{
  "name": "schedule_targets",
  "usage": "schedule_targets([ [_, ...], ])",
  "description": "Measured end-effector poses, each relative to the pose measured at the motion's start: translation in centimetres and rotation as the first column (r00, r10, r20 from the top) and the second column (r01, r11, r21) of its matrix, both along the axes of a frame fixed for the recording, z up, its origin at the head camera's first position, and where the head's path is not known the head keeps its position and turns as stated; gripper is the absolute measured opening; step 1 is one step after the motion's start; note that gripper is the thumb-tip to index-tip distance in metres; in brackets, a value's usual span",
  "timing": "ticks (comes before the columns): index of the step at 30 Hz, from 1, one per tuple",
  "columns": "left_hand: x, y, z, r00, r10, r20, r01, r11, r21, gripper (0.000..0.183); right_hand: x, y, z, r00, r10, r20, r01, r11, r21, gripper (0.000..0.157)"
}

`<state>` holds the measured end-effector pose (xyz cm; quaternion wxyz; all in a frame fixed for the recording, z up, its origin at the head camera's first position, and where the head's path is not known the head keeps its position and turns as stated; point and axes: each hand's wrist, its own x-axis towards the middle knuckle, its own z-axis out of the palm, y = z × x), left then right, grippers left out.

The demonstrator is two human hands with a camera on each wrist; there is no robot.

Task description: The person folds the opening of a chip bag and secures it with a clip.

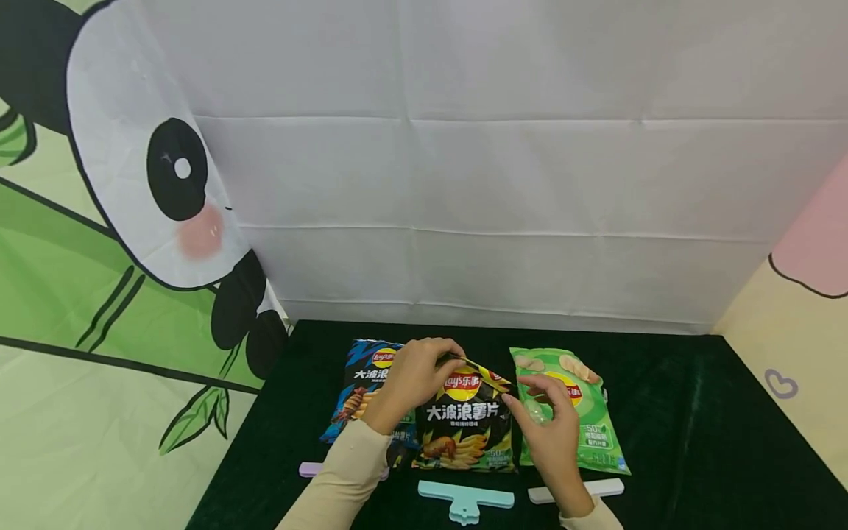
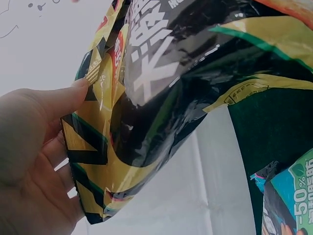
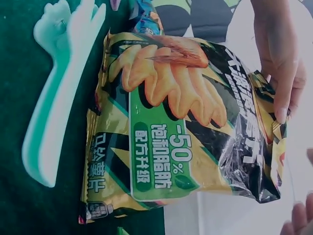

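Note:
A black and gold bag of potato chips (image 1: 464, 423) lies in the middle of the dark table, its top edge raised and folded over toward the front. My left hand (image 1: 417, 375) pinches that top edge, thumb (image 2: 73, 98) on the front face and fingers behind. Beside the bag's upper right corner is my right hand (image 1: 553, 427), thumb and fingers spread and loosely bent. In the right wrist view, its fingertips (image 3: 298, 215) stand apart from the bag.
A blue chip bag (image 1: 358, 379) lies to the left, partly behind my left arm, and a green chip bag (image 1: 599, 419) to the right. Along the front are a teal bag clip (image 1: 466, 494), a white clip (image 1: 606, 487) and a purple clip (image 1: 310, 469). A white cloth wall (image 1: 503, 272) stands behind.

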<state>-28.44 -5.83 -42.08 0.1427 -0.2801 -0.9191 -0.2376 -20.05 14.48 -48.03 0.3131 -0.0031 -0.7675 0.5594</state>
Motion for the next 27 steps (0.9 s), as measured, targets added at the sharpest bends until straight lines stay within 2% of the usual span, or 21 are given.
schedule_targets([
  [3,0.0,0.0,0.0,1.000,0.005,-0.004,-0.005,1.000,0.000,0.014,0.5,-0.1,-0.1,1.000,0.024,-0.010,-0.024,0.999,0.034,0.031],
  [8,0.1,-0.1,-0.1,1.000,0.005,0.007,-0.005,1.000,-0.007,0.014,1.9,-0.2,-0.9,0.985,0.149,0.082,-0.159,0.979,0.130,0.033],
  [13,0.3,-0.2,0.0,1.000,0.003,-0.005,-0.003,1.000,-0.015,0.014,3.4,-0.2,-2.3,0.945,0.272,0.179,-0.312,0.914,0.260,0.038],
  [15,0.3,-0.2,0.0,1.000,0.003,-0.014,-0.003,1.000,-0.016,0.014,3.7,-0.2,-2.9,0.921,0.319,0.224,-0.379,0.867,0.324,0.040],
  [17,0.2,-0.2,0.2,1.000,0.001,-0.022,-0.001,1.000,-0.014,0.013,3.9,-0.1,-3.2,0.878,0.383,0.288,-0.471,0.798,0.375,0.039],
  [18,0.2,-0.2,0.2,1.000,-0.001,-0.025,0.000,1.000,-0.013,0.013,3.9,0.0,-3.3,0.844,0.420,0.334,-0.530,0.751,0.395,0.039],
  [19,0.2,-0.2,0.2,1.000,0.000,-0.024,0.000,1.000,-0.012,0.012,3.9,0.0,-3.4,0.805,0.455,0.380,-0.588,0.696,0.412,0.038],
  [21,0.1,-0.1,0.2,1.000,0.002,-0.021,-0.002,1.000,-0.011,0.012,3.7,0.0,-3.5,0.713,0.511,0.479,-0.697,0.588,0.410,0.039],
  [23,0.1,0.0,0.2,1.000,0.002,-0.016,-0.002,1.000,-0.010,0.012,3.4,-0.1,-3.8,0.622,0.543,0.564,-0.780,0.496,0.382,0.039],
  [24,0.1,0.0,0.2,1.000,0.000,-0.017,0.000,1.000,-0.011,0.012,3.3,-0.2,-4.1,0.585,0.546,0.599,-0.807,0.462,0.368,0.039],
  [25,0.1,0.1,0.2,1.000,-0.001,-0.017,0.001,1.000,-0.010,0.012,3.1,-0.3,-4.6,0.564,0.547,0.618,-0.822,0.441,0.360,0.039],
  [27,0.1,0.2,0.1,1.000,-0.003,-0.021,0.002,1.000,-0.010,0.012,2.6,-0.4,-5.9,0.536,0.545,0.644,-0.841,0.411,0.352,0.037],
])
